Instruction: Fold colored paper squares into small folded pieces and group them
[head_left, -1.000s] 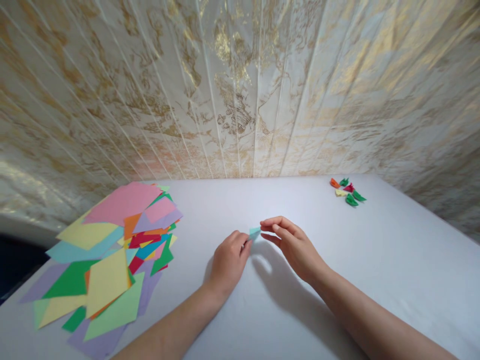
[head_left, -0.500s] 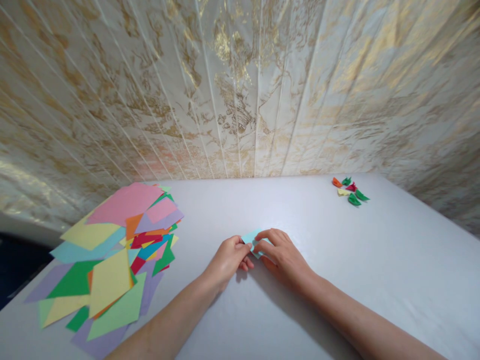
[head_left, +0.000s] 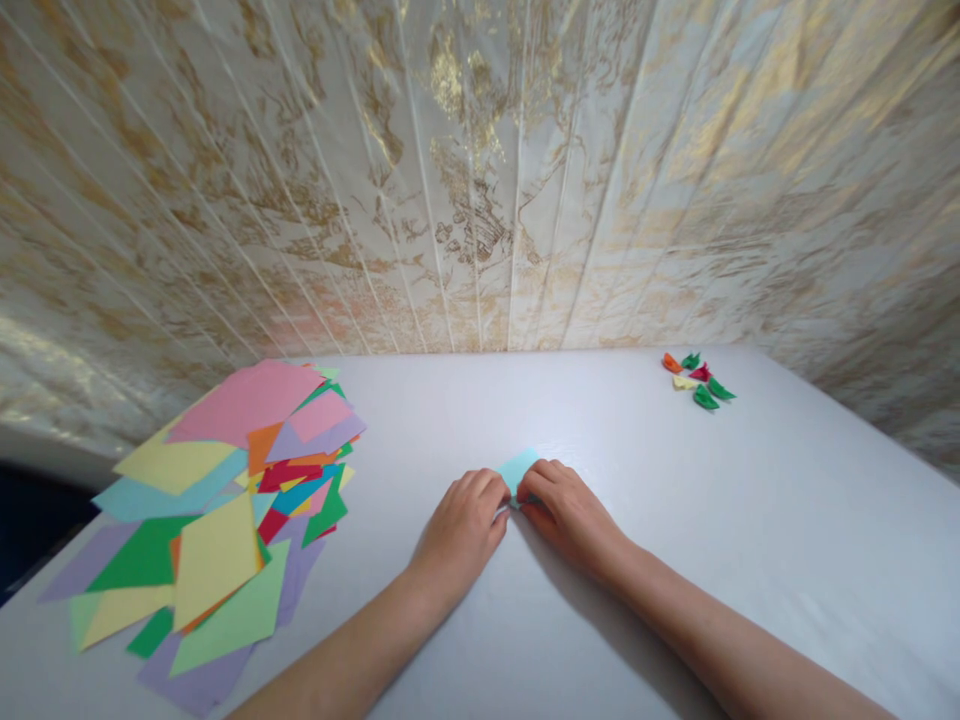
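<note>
Fingers [head_left: 486, 486] of both hands grip a blue paper [head_left: 517, 467]

Left hand [head_left: 457, 520] and right hand [head_left: 574, 517] meet near the middle of the desk [head_left: 757, 530], each pinching the paper close to its near edge. Fingertips almost touch there, and the far part of the paper shows beyond them. Knuckles cover the rest, so any crease is hard to make out.

Well apart on the left lies a loose pile of coloured sheets, overlapping at all angles: a large pink sheet [head_left: 255, 403] at the far end, a cream sheet [head_left: 216, 560] nearer, red strips [head_left: 289, 477] between. Near the far right corner sit six small shapes [head_left: 704, 398], three green, one orange, one red, one cream. Behind the desk hangs a pale curtain [head_left: 480, 190] with gold patterning.
</note>
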